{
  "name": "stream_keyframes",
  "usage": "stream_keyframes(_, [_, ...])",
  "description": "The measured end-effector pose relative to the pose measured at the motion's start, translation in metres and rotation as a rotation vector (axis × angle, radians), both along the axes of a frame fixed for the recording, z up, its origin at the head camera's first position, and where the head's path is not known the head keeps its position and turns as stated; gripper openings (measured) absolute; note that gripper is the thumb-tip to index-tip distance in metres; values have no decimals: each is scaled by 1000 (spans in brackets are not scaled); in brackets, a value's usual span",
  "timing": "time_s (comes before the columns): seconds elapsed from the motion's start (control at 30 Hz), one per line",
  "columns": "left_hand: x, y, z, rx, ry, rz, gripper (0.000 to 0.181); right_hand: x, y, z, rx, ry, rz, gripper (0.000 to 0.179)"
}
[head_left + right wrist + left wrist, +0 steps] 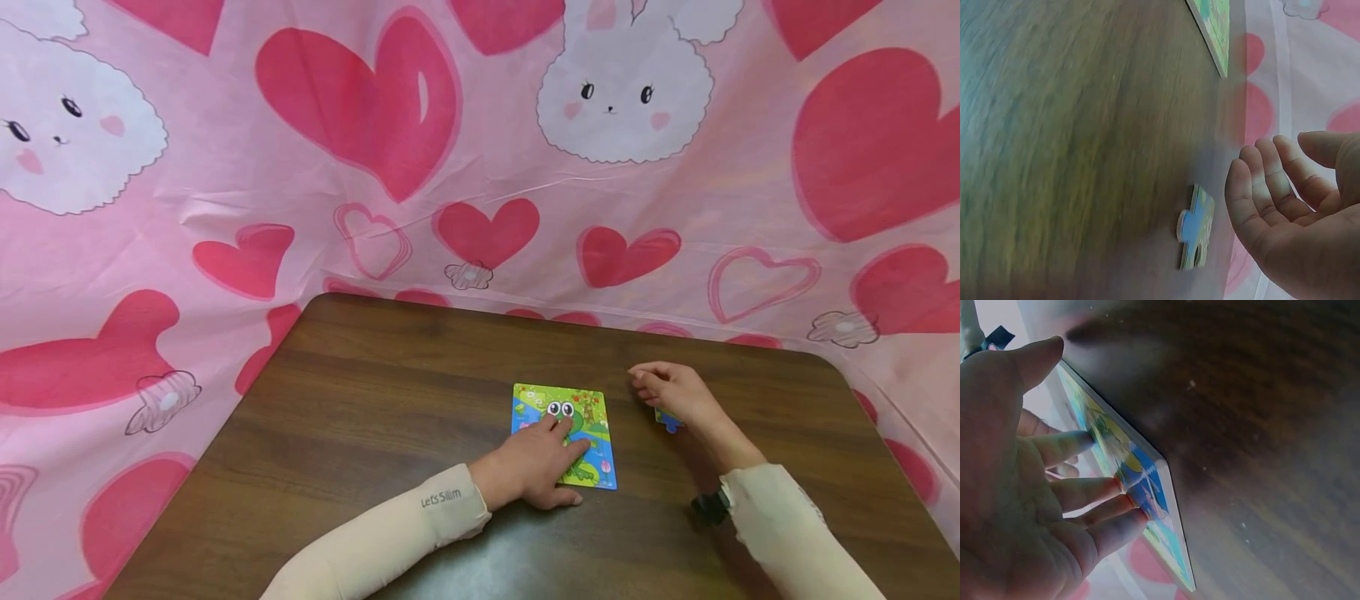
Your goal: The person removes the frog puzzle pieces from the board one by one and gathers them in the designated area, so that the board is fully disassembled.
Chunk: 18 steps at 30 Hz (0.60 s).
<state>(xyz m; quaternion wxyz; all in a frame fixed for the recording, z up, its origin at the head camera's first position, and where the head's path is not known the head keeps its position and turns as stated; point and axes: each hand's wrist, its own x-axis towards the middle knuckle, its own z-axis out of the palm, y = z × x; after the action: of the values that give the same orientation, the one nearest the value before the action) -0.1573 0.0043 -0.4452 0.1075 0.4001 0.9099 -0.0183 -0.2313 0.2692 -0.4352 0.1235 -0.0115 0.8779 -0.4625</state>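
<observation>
A square frog jigsaw puzzle lies flat on the brown table, printed in green, yellow and blue. My left hand rests on it with fingers spread; in the left wrist view its fingertips touch the printed face, while the thumb reaches past the near edge. To the right of the puzzle, a loose puzzle piece with a blue knob lies on the wood. Just above this piece hovers my right hand, partly covering it in the head view. Its fingers are loosely bent, and the right wrist view shows nothing in them.
The wood-grain table has rounded far corners. Behind and at both sides hangs a pink cloth with hearts and rabbit faces. A dark band sits at the right wrist, by the light sleeve.
</observation>
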Motion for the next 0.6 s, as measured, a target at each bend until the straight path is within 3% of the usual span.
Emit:
stream_keyframes(0.37, [3, 1, -2, -22, 63, -33, 80, -5, -20, -2, -34, -5, 27, 44])
stream_keyframes(0.6, [5, 3, -3, -35, 78, -15, 81, -8, -31, -3, -35, -19, 37, 41])
